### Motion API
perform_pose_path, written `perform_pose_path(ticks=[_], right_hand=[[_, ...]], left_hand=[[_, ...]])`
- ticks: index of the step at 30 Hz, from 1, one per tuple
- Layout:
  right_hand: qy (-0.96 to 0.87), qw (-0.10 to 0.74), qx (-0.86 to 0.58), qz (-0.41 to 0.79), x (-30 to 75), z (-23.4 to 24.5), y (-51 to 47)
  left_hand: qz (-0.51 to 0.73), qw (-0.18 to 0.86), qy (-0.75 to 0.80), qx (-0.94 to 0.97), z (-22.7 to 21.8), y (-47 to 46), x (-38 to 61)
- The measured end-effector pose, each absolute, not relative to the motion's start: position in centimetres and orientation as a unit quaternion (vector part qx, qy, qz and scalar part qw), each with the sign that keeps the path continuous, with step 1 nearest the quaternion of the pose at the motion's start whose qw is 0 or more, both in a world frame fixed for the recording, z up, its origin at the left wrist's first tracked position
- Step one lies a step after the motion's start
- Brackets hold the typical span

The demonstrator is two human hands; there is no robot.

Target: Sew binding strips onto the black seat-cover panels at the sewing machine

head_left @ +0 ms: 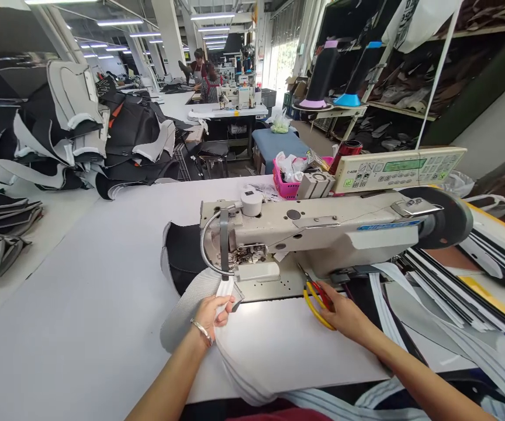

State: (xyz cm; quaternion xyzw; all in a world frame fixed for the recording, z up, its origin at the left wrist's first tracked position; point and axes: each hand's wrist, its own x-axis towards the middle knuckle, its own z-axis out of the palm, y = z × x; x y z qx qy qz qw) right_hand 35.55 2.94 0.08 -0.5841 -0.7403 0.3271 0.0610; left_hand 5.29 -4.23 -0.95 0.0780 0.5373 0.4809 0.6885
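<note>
The sewing machine (pixel 322 234) stands on the white tabletop (pixel 81 280). Just in front of its needle end, the left hand (pixel 211 313) pinches the edge of a grey-and-white fabric piece (pixel 191 304), grip clenched on the cloth, which spreads from under the fingers back beneath the machine's head. In front of the machine's middle, the right hand (pixel 344 313) rests on yellow-handled scissors (pixel 316 298), fingers curled over the handles; the blades point toward the machine. White strips (pixel 432 292) lie to the machine's right.
</note>
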Motion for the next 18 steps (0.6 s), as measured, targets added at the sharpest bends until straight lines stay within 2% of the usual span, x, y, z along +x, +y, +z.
perform_pose_path(ticks=[2,4,7,13,18], right_hand=[[-0.650,0.085,-0.568,0.497,35.0,1.6,2.5],[-0.580,0.075,-0.510,0.630,33.9,2.9,2.0],[-0.552,0.005,-0.414,0.724,31.1,3.8,2.0],[-0.531,-0.234,-0.358,0.731,24.8,4.6,4.6],[-0.632,-0.277,-0.313,0.653,21.0,5.3,6.2]], left_hand=[[0.484,0.696,0.526,0.071,-1.2,-4.2,5.0],[0.488,0.704,0.512,0.065,-1.3,-4.3,4.8],[0.496,0.715,0.490,0.057,-1.5,-4.3,4.4],[0.502,0.736,0.452,0.041,-1.3,-4.1,3.9],[0.510,0.743,0.432,0.035,-1.2,-4.0,3.4]])
